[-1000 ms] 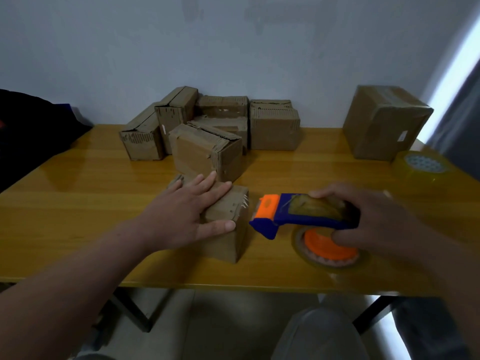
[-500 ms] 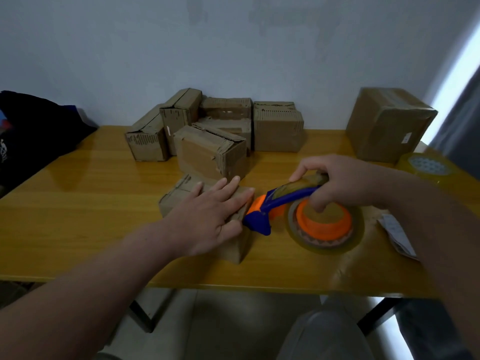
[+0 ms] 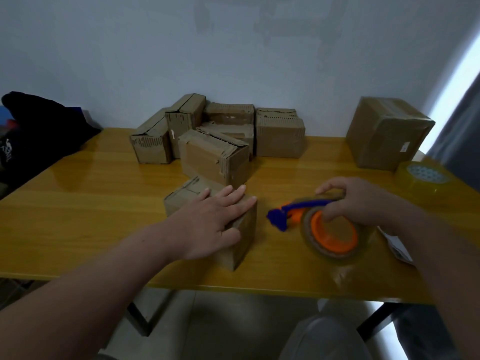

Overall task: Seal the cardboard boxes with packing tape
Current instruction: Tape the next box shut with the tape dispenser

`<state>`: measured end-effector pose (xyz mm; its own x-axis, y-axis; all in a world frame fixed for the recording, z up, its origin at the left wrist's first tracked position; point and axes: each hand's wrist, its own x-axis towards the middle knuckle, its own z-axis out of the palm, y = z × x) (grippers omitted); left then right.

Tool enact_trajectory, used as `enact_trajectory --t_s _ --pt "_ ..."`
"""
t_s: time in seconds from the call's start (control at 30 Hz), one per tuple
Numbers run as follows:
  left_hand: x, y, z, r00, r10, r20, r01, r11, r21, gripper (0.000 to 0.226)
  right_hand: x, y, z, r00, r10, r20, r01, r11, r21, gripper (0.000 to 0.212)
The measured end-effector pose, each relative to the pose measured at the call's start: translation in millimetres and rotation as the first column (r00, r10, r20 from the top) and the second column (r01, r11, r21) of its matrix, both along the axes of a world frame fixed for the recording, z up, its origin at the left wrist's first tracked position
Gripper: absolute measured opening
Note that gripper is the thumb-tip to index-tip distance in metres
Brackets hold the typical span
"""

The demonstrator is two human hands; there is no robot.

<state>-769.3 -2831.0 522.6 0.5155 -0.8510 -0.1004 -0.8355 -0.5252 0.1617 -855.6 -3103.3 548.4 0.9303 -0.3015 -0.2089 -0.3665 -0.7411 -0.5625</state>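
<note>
1. Now, your left hand [image 3: 207, 219] lies flat, fingers straight, on top of the small cardboard box [image 3: 245, 237] near the front edge of the bench [image 3: 78, 203]; it grips nothing.
2. Your right hand [image 3: 363, 201] is curled round the tape dispenser [image 3: 298, 207], just right of the box and apart from it.
3. The box looks light, and its worn corrugated walls probably crush easily. Press down over the flaps rather than squeezing the sides.
4. The dispenser looks rigid, so hold it by the handle, clear of its blue front end.

Small cardboard box [image 3: 245, 236] beside tape dispenser [image 3: 333, 246]
</note>
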Motion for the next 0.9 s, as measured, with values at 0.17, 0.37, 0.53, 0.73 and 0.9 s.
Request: enact_trajectory --t_s 0.17,0.37,0.53,0.73,0.9 --pt "-4.5 11.8 7.0 0.959 -0.092 -0.269 0.029 0.973 -0.229 0.067 1.4 4.3 -40.9 0.932 -0.219 0.288 0.208 0.976 0.070 0.071" --pt "-19.2 -11.4 -12.6 0.963 0.246 0.108 -0.211 0.941 -0.264 0.053 -0.9 25.3 -76.8 0.825 -0.287 0.488 0.315 0.949 0.026 0.070" --pt "-26.3 -26.4 -25.5 0.887 0.371 0.275 -0.303 0.917 -0.259 0.057 -7.8 28.7 -85.0 0.787 -0.256 0.561 0.317 0.948 -0.011 0.070" --pt "-24.7 -26.1 -26.1 0.897 0.340 0.282 -0.288 0.934 -0.212 0.063 -14.3 30.1 -85.3 0.783 -0.240 0.574 0.296 0.955 -0.006 0.068" --pt "-16.8 -18.7 -21.8 0.943 0.242 0.229 -0.214 0.967 -0.138 0.067 -19.8 28.8 -84.1 0.791 -0.236 0.564 0.275 0.961 0.017 0.067"
